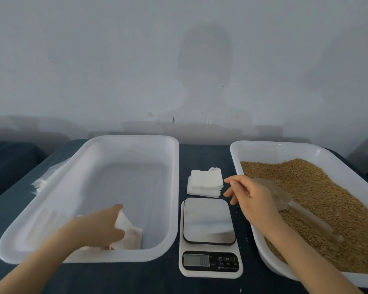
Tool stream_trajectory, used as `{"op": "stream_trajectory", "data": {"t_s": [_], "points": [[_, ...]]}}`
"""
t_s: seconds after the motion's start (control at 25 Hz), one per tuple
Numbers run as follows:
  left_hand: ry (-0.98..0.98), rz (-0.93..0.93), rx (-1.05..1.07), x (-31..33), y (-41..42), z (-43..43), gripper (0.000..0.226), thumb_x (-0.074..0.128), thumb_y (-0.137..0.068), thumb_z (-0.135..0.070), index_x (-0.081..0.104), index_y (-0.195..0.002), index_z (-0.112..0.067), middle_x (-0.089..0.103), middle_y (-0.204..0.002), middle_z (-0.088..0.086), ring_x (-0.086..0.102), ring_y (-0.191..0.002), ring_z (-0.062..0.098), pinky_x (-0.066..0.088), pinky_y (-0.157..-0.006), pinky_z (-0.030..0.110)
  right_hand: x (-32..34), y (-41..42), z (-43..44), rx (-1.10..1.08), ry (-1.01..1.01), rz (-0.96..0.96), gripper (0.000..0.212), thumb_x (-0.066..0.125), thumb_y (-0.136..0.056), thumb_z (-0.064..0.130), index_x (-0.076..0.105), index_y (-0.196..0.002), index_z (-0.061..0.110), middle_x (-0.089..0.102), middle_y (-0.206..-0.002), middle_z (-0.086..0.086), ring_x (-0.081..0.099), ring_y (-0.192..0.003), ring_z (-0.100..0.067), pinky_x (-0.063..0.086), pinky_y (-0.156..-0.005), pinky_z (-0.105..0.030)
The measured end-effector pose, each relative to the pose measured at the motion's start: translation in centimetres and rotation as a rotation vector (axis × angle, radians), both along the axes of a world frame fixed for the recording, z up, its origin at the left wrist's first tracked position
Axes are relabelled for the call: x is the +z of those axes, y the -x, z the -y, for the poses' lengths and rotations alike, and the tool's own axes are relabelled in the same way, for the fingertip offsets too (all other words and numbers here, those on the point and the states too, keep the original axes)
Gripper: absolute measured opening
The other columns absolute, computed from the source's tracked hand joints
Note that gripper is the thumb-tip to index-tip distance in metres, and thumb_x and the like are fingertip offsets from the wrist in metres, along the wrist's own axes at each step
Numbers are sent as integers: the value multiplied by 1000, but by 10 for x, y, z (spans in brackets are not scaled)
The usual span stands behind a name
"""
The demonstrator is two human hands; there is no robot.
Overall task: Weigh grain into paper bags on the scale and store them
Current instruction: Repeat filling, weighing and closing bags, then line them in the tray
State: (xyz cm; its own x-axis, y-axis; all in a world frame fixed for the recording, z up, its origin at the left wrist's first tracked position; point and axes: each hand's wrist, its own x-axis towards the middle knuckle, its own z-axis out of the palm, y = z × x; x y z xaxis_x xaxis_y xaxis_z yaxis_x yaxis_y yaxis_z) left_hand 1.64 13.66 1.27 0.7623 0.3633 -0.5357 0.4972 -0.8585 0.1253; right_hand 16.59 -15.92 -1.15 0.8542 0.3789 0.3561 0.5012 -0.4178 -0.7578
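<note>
Now the left hand pinches a small white paper bag low inside the large white plastic tray left of the white digital kitchen scale, whose steel plate is bare. Better to lay the bag flat into a corner, mouth uppermost, so nothing spills. The right hand, fingers loosely spread and empty, hovers just right of the scale, at the edge of the golden grain.

Grain tray cut off at R edge. Scoop blurred, bowl partly behind R hand. Bag half hidden by L hand. Scale labels too small to read.
</note>
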Motion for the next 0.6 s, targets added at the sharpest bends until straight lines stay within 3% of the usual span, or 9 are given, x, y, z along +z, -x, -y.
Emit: {"op": "stream_trajectory", "data": {"t_s": [0.08, 0.16, 0.28, 0.36, 0.48, 0.6], "points": [[-231, 3, -75, 14, -10, 9, 67, 47, -95, -46, 15, -150, -25, 37, -149, -4, 48, -126, 14, 37, -103, 28, 0, -2, 0, -26, -3, -6, 15, 48, -96, 21, 61, -97, 29, 66, -72, 14, 60, -62, 2, 43, -55, -7], [-438, 137, -124, 25, -32, 31, 52, 42, -96, -47, 30, -142, -24, 48, -138, -3, 51, -123, 19, 41, -92, 31, -1, -5, 1, -65, -13, -21, 15, 48, -97, 22, 62, -96, 28, 65, -71, 15, 60, -63, 3, 43, -54, -7], [-378, 470, -179, 22, -95, 82, 27, 42, -97, -28, 45, -124, -22, 61, -117, 1, 60, -103, 25, 38, -72, 28, -4, -10, 2, -111, -15, -42, 16, 48, -97, 22, 63, -94, 26, 65, -70, 14, 60, -62, 2, 44, -52, -8], [-380, 564, -371, 6, -150, 115, 23, 45, -97, -19, 53, -118, -18, 65, -110, 3, 61, -97, 24, 38, -71, 28, -4, -11, 2, -116, 1, -34, 16, 48, -97, 21, 62, -94, 25, 65, -70, 14, 59, -64, 4, 44, -54, -8], [-352, 458, -529, -28, -210, 143, 26, 51, -97, -14, 55, -122, -10, 63, -112, 7, 60, -99, 23, 45, -79, 29, -7, -12, 1, -126, 62, -5, 15, 48, -97, 23, 60, -95, 31, 64, -71, 16, 59, -69, 7, 44, -58, -8], [-290, 209, -484, -55, -242, 137, 40, 56, -94, -20, 48, -132, -6, 54, -124, 10, 54, -113, 28, 46, -91, 37, -12, -14, 2, -103, 79, 6, 15, 49, -96, 24, 60, -95, 33, 64, -70, 16, 59, -69, 8, 45, -56, -9]]}}
